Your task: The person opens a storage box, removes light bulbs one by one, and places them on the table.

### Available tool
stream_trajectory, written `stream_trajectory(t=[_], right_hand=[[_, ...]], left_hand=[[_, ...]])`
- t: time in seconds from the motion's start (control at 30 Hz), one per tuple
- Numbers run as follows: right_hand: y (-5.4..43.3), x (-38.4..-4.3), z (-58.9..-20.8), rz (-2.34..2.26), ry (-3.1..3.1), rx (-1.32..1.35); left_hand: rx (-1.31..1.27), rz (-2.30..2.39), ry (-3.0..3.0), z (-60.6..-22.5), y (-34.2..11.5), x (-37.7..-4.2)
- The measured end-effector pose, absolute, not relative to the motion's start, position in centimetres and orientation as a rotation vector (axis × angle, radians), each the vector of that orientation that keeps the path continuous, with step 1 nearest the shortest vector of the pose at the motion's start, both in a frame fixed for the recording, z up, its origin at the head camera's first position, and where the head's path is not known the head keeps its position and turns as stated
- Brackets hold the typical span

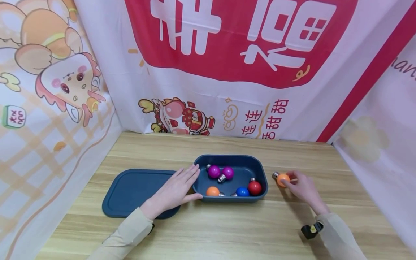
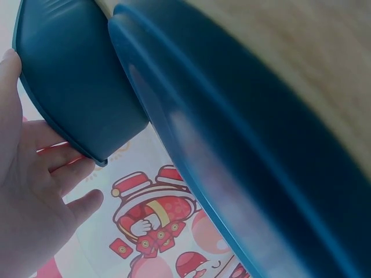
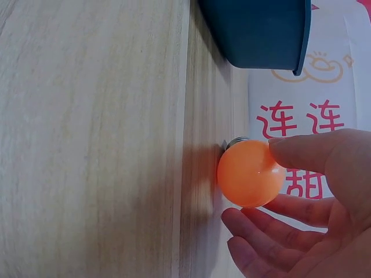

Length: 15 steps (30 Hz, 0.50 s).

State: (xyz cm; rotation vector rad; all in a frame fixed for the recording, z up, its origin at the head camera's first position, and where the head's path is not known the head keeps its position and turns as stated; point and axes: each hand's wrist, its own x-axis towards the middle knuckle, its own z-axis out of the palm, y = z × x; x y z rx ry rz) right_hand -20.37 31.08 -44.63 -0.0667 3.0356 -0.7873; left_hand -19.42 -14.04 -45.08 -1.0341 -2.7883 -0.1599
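Observation:
A dark blue rectangular box (image 1: 242,172) holds several small light bulbs. Inside it, two purple bulbs (image 1: 213,172) lie towards the back left, and an orange bulb (image 1: 212,191) is at the front left. A blue bulb (image 1: 242,191) and a red bulb (image 1: 255,187) are at the front right. My left hand (image 1: 177,187) rests its straight fingers on the box's left rim. To the right of the box, my right hand (image 1: 304,186) pinches another orange bulb (image 3: 249,174) by its round globe, between thumb and fingers; its metal screw base points away from the palm.
The box's flat dark blue lid (image 1: 136,191) lies on the wooden table (image 1: 234,231) left of the box, partly under my left hand and forearm. A printed cloth (image 1: 234,108) hangs behind the table, with more cloth at both sides.

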Motion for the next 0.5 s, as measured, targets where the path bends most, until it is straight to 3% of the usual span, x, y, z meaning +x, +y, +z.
stream_trajectory(t=[0.5], right_hand=[[30.8, -20.2, -44.32, -0.809, 2.986, -0.027]], left_hand=[[-1.03, -0.154, -2.8, -45.01, -14.06, -19.27]])
